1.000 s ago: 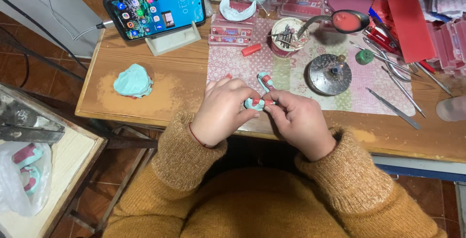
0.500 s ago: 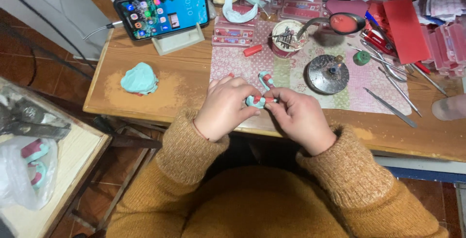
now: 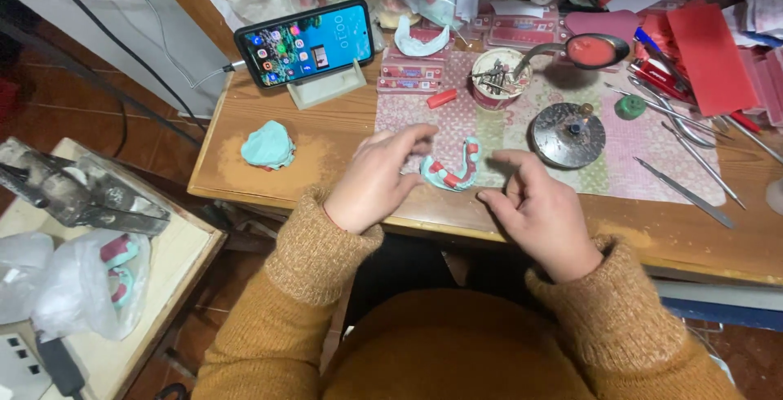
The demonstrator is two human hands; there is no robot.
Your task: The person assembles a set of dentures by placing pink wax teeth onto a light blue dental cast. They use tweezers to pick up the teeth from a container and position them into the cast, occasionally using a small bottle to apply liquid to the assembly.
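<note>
Two empty, loosely open hands, left hand (image 3: 377, 178) and right hand (image 3: 542, 208), flank a teal dental cast (image 3: 451, 168), round metal burner (image 3: 567, 133) just beyond.

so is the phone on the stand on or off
On: the phone leans sideways in its stand, screen lit with coloured icons.

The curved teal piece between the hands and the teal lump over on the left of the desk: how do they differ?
The curved teal piece is an open arch with red bits set along it; the teal lump is a closed, crumpled mound, almost all teal. The arch lies on the patterned mat, between the left hand and right hand, neither gripping it; the lump sits alone on bare wood, away from both. They share the same teal colour.
</note>
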